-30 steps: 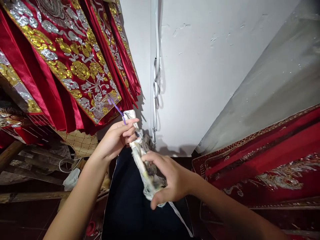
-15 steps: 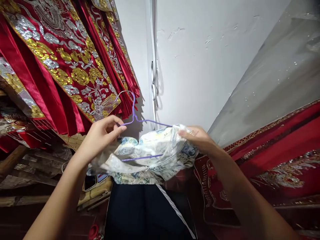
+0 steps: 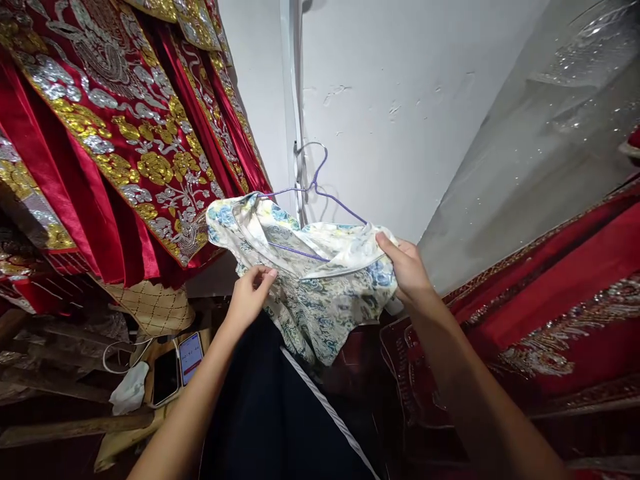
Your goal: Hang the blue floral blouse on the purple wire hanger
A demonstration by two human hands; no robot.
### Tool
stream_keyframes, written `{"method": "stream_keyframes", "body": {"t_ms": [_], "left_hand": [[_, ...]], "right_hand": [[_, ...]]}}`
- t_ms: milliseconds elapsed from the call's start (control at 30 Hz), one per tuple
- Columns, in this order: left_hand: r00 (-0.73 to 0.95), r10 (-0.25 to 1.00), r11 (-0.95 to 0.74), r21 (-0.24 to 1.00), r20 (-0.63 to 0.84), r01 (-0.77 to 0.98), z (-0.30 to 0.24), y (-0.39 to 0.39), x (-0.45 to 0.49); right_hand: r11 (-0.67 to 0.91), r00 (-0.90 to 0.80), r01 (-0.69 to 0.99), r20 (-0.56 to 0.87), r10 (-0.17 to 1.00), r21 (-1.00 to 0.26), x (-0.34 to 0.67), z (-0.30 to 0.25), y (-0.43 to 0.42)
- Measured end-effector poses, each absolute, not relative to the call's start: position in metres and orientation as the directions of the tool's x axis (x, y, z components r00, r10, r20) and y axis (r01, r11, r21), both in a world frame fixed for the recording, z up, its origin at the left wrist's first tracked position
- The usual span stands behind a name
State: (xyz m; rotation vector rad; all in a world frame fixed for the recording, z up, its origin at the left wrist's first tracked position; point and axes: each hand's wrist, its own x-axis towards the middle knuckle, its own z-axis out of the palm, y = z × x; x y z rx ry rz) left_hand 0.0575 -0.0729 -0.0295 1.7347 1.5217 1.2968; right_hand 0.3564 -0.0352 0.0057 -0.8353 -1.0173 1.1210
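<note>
A cream garment with a blue and green floral print (image 3: 310,287) hangs on a thin purple wire hanger (image 3: 320,193) in front of me. My left hand (image 3: 250,297) pinches the garment's front near its lower left. My right hand (image 3: 407,267) grips the garment's right shoulder together with the hanger's end. The hanger's hook points up toward the white wall. The cloth droops between my hands over my dark trousers (image 3: 270,413).
Red robes with gold and silver embroidery (image 3: 115,133) hang at the left. More red embroidered cloth (image 3: 550,313) lies at the right under clear plastic sheeting (image 3: 540,133). Two phones (image 3: 177,370) and a crumpled tissue (image 3: 130,390) rest on a wooden ledge below left.
The bundled garment has been spread out on the hanger and raised. My right hand moved from the bundle's lower end to the right shoulder; my left hand dropped from the hook to the front.
</note>
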Motion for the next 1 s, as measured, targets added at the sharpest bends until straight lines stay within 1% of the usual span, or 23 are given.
{"method": "stream_keyframes", "body": {"t_ms": [100,200,267,367,433,533,633,700,733,767,800,833,867,900,933,967,1000], "left_hand": [[-0.067,0.947,-0.279,0.91,0.313,0.308,-0.027,-0.06,0.063],[-0.055,0.948,-0.302,0.94,0.314,0.161,-0.017,-0.047,0.073],[-0.096,0.947,-0.298,0.951,0.306,0.084,-0.014,-0.04,0.078],[-0.186,0.946,-0.268,0.963,0.265,0.007,-0.02,-0.039,0.079],[-0.201,0.948,-0.261,0.964,0.247,-0.049,-0.027,-0.046,0.076],[-0.129,0.957,-0.271,0.959,0.259,-0.085,-0.031,-0.057,0.073],[-0.107,0.955,-0.278,0.96,0.276,-0.008,-0.031,-0.061,0.071],[-0.142,0.952,-0.27,0.962,0.272,0.033,-0.035,-0.062,0.072],[-0.163,0.949,-0.265,0.963,0.269,0.05,-0.038,-0.063,0.073],[-0.185,0.945,-0.261,0.963,0.269,0.066,-0.043,-0.065,0.074],[-0.203,0.942,-0.257,0.964,0.267,0.075,-0.048,-0.069,0.076],[-0.213,0.941,-0.252,0.965,0.261,0.07,-0.054,-0.073,0.078],[-0.214,0.944,-0.246,0.968,0.25,0.048,-0.06,-0.078,0.081],[-0.203,0.951,-0.236,0.972,0.234,0.016,-0.066,-0.083,0.085],[-0.19,0.957,-0.225,0.974,0.218,-0.019,-0.072,-0.088,0.088],[-0.18,0.963,-0.213,0.976,0.202,-0.047,-0.077,-0.093,0.092],[-0.176,0.966,-0.201,0.978,0.187,-0.061,-0.082,-0.098,0.095]], "right_hand": [[0.162,0.124,-0.319,0.128,0.984,-0.934,0.358,-0.006,-0.05],[0.147,0.101,-0.346,0.119,0.988,-0.926,0.353,-0.006,-0.05],[0.132,0.035,-0.36,0.128,0.991,-0.924,0.345,-0.001,-0.044],[0.07,-0.072,-0.343,0.1,0.992,-0.937,0.334,0.003,-0.037],[0.046,-0.099,-0.328,0.083,0.992,-0.943,0.332,0.002,-0.035],[0.032,-0.118,-0.32,0.073,0.99,-0.947,0.337,-0.002,-0.036],[0.017,-0.123,-0.278,0.053,0.991,-0.96,0.346,-0.006,-0.035],[0.058,-0.057,-0.237,0.074,0.996,-0.97,0.351,-0.013,-0.036],[0.117,0.041,-0.21,0.111,0.993,-0.971,0.353,-0.02,-0.038],[0.196,0.191,-0.168,0.163,0.968,-0.966,0.353,-0.028,-0.042],[0.272,0.371,-0.101,0.218,0.903,-0.957,0.352,-0.04,-0.048],[0.327,0.547,-0.022,0.263,0.795,-0.945,0.349,-0.053,-0.055],[0.348,0.687,0.043,0.28,0.67,-0.937,0.343,-0.068,-0.064],[0.328,0.755,0.078,0.271,0.597,-0.941,0.334,-0.083,-0.073],[0.312,0.761,0.027,0.222,0.61,-0.95,0.322,-0.098,-0.081],[0.274,0.685,-0.091,0.139,0.715,-0.957,0.308,-0.111,-0.089],[0.224,0.587,-0.147,0.097,0.804,-0.963,0.292,-0.122,-0.095]]}}
